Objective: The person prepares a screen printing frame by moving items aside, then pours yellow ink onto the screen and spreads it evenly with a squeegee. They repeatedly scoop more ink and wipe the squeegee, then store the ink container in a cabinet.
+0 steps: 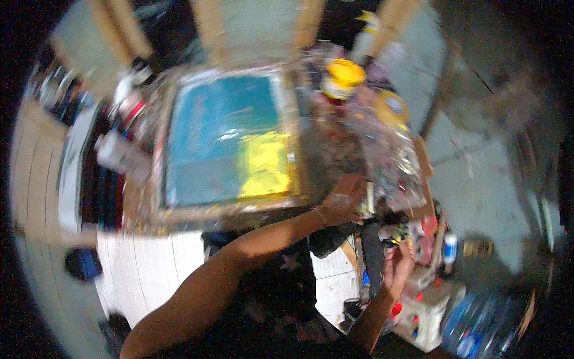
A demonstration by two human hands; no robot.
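Note:
A framed blue panel (212, 125), like a printing screen, lies on the cluttered worktop, with a bright yellow patch (266, 167) at its lower right. My left forearm crosses below it, and my left hand (341, 200) is just right of the frame, beside a narrow pale item (369, 197); motion blur smears the fingers. Lower right, my right hand (399, 257) has its fingers curled at a small dark and yellow item (394, 237) among blurred clutter, too unclear to name.
A yellow-lidded tub (344, 78) and tape roll (391, 107) sit at the back right. Pale bottles (119, 152) stand left of the frame. Lower right are a white jug (418, 329) and large blue water bottle (475, 326). A slatted white surface (143, 263) lies lower left.

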